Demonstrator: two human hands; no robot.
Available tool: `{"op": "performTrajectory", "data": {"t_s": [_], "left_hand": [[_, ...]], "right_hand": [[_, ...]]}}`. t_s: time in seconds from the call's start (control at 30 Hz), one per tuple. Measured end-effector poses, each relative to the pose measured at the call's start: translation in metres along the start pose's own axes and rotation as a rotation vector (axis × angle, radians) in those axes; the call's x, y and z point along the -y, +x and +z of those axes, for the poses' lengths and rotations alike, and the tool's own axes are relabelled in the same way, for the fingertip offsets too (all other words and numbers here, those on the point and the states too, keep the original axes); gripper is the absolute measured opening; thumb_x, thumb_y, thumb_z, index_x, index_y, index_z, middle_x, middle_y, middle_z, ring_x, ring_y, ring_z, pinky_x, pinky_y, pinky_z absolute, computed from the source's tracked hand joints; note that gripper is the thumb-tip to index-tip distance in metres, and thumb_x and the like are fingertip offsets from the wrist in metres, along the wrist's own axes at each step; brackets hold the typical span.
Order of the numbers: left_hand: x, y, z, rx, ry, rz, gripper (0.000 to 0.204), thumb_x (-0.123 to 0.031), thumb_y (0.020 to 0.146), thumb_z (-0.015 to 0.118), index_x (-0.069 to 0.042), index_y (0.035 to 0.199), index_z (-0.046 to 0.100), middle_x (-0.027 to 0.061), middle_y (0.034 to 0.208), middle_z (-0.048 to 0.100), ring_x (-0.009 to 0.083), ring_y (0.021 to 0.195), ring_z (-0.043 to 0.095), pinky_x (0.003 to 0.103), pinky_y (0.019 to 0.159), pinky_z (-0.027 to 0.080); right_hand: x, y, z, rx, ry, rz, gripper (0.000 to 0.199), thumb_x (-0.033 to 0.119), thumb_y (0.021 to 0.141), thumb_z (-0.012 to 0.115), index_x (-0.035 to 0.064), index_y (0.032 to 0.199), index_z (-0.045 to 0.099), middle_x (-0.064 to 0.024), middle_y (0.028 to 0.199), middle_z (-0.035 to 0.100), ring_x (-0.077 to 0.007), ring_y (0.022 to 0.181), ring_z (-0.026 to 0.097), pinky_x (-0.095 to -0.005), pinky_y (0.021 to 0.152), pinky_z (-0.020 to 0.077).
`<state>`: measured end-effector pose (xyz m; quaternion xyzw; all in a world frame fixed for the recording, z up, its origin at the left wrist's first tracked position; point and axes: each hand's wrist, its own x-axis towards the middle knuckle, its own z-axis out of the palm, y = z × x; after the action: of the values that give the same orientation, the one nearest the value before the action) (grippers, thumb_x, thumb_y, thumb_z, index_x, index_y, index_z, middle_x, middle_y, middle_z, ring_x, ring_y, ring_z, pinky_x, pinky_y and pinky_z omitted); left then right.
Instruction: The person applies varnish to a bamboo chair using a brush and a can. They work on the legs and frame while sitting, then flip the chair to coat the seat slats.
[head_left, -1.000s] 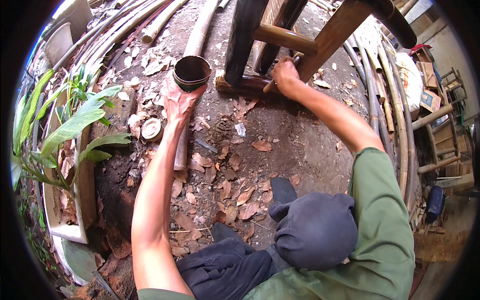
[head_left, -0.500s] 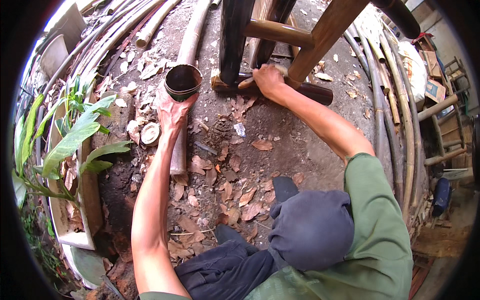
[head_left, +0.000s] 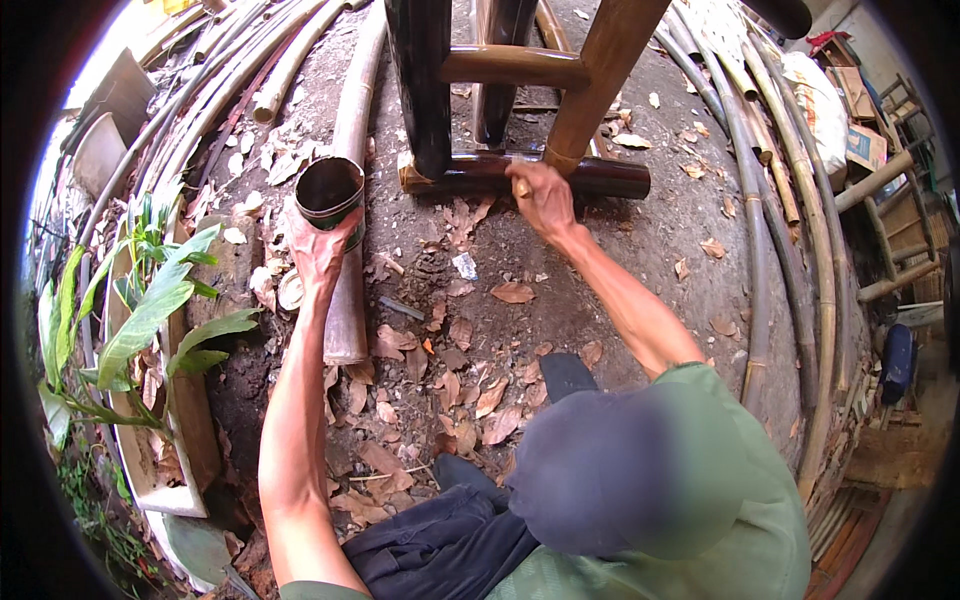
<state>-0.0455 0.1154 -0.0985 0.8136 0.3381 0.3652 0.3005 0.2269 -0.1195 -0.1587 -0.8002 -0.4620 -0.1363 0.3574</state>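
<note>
My left hand [head_left: 318,240] is wrapped round an open can [head_left: 345,212] with dark liquid or coating inside, held upright above a long bamboo pole on the ground. In my right hand [head_left: 546,200] is a brush, its pale wooden handle [head_left: 522,187] poking out of the closed fist; the bristles are hidden. That hand is at the low, dark, glossy bamboo rail [head_left: 610,179] of a bamboo furniture frame. Above it rise a dark upright [head_left: 420,100] and a browner slanting leg [head_left: 600,80], joined by a crossbar [head_left: 515,66].
A pale bamboo pole [head_left: 346,310] lies beside the can. Dry leaves [head_left: 490,397] litter the dirt. At left are a green plant [head_left: 150,310] and a long planter trough [head_left: 175,495]. More bamboo poles [head_left: 815,240] lie along the right, near a cardboard box [head_left: 865,147].
My right hand has turned, so the brush handle now points toward me instead of left. The can and left hand sit a little lower and farther left in view; the whole view has shifted.
</note>
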Motion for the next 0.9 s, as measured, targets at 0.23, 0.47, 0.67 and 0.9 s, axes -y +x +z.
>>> {"op": "performTrajectory", "data": {"t_s": [0.23,0.47,0.67,0.9], "left_hand": [[0.006,-0.003,-0.003,-0.025,0.011,0.003,0.082,-0.039,0.068,0.087,-0.002,0.131,0.052,0.0174,0.126,0.058,0.0316,0.115,0.059,0.042,0.097,0.047],[0.012,-0.005,-0.017,-0.037,0.015,0.005,0.081,-0.038,0.068,0.088,-0.003,0.131,0.052,0.0165,0.125,0.059,0.0309,0.114,0.06,0.041,0.097,0.047],[0.017,-0.008,-0.009,-0.01,-0.063,0.024,0.078,-0.031,0.066,0.09,-0.004,0.129,0.054,0.0157,0.12,0.063,0.032,0.109,0.062,0.043,0.095,0.049],[0.025,-0.009,-0.017,-0.042,0.023,0.049,0.084,-0.032,0.063,0.09,-0.003,0.132,0.053,0.0182,0.123,0.059,0.0355,0.114,0.058,0.046,0.099,0.047]], "right_hand": [[0.013,0.007,0.017,-0.088,0.327,0.118,0.019,0.006,0.081,0.065,0.011,0.099,0.071,-0.0136,0.095,0.07,-0.0364,0.087,0.068,-0.0439,0.081,0.0546],[0.069,0.008,0.077,0.168,0.199,-0.221,0.031,0.005,0.076,0.072,0.0173,0.104,0.068,-0.0086,0.111,0.068,-0.0307,0.106,0.065,-0.0396,0.091,0.0539],[0.089,0.025,0.096,0.318,-0.024,-0.404,0.026,0.007,0.088,0.058,0.0199,0.108,0.068,-0.006,0.127,0.059,-0.0263,0.121,0.056,-0.0348,0.099,0.0529],[0.145,0.102,0.016,0.225,0.017,-0.366,0.016,0.01,0.094,0.059,0.0128,0.104,0.071,-0.0161,0.11,0.068,-0.0259,0.104,0.066,-0.0331,0.087,0.0586]]}}
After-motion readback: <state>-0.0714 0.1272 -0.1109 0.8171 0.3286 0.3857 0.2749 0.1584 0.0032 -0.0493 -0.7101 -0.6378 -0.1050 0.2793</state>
